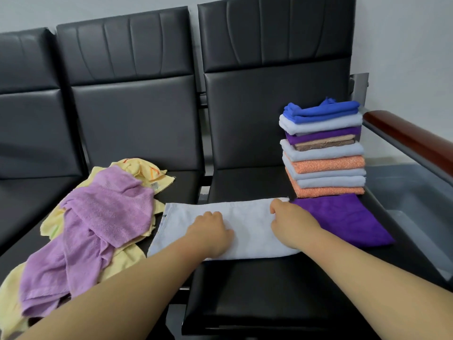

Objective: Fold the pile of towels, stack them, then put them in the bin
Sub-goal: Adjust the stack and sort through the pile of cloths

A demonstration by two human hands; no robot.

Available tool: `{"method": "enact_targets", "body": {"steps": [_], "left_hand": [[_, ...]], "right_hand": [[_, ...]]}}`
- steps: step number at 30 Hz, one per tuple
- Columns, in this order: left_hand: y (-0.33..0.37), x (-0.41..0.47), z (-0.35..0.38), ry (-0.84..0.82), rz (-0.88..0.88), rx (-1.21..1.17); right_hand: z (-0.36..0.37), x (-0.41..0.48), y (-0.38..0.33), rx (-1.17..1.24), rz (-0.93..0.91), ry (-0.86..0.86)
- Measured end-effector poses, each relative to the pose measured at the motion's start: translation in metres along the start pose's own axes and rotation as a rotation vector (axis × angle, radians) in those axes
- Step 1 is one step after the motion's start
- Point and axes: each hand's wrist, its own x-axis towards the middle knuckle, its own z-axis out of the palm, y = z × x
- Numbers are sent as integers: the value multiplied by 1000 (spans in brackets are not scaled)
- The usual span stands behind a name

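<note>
Pressing on the pale blue towel [247, 229], I have it laid flat along the bench [245, 290], in front of the stack of folded towels [323, 153] and reaching off to its left. My left hand [210, 231] sits on the middle of that towel, fingers curled, knuckles up; I cannot tell whether they pinch the cloth. My right hand [291, 222] covers the end nearest the stack, its fingers curled round the towel's edge. Directly in front of the stack and touching its base lies a purple towel [343, 217], spread flat. Well to the stack's left, a lilac towel [105, 217] lies crumpled over a yellow towel [144, 170]. A wooden armrest [411, 141] runs just right of the stack.
</note>
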Motion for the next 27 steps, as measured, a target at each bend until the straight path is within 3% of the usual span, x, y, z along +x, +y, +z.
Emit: {"method": "enact_targets", "body": {"steps": [6,9,13,17,19,27], "left_hand": [[17,20,3,31,129,105],[24,34,8,4,255,220],[25,38,10,20,329,294],[25,21,12,116,88,132],[22,13,8,76,26,-48],[20,-52,-2,-295,202,-757]], "right_hand": [[-6,-12,-2,-109,-31,-119],[-7,-25,0,-85,-116,-236],[-10,-39,0,-9,-219,-266],[-10,-43,6,45,-227,-262],[-10,-44,8,50,-233,-248],[-4,-47,17,154,-174,-173]]}}
